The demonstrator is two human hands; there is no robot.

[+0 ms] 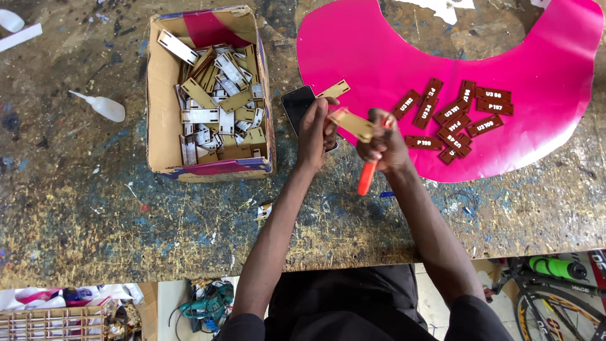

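While left hand [317,129] steadies wooden tag [352,124], right hand [384,140] grips orange tool [367,177]

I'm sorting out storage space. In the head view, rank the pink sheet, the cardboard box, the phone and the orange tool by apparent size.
1. Pink sheet
2. Cardboard box
3. Phone and orange tool: unsure, since the hands hide part of each.

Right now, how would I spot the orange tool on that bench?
Find the big pink sheet on the paint-spattered bench. At its lower left edge is the right hand; the orange tool hangs from that fist, the only orange thing beside brown tags.
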